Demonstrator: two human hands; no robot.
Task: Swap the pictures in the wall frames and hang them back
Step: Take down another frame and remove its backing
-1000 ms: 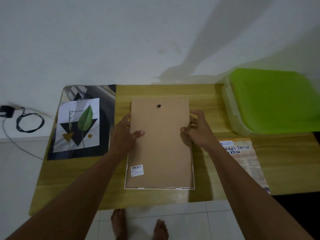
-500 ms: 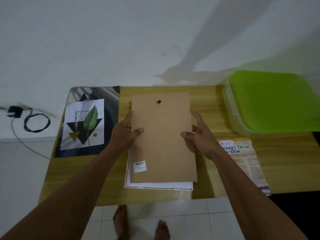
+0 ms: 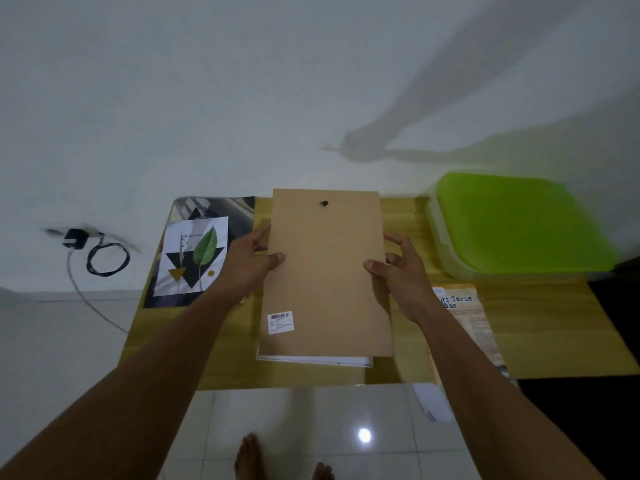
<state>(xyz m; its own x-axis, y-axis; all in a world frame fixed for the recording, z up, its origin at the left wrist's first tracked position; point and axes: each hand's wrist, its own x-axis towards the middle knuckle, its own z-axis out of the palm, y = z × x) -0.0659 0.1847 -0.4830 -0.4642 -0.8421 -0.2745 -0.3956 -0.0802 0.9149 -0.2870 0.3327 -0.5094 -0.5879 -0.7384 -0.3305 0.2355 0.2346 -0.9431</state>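
Over a wooden table (image 3: 554,341) by a white wall, a left hand (image 3: 246,268) and a right hand (image 3: 401,282), equally near, pinch the long edges of a plain brown backing board (image 3: 327,271), thumbs on top. It sits just above the white frame (image 3: 311,360), long axis pointing away from the person. A leaf print (image 3: 194,258) lies left of the frame.
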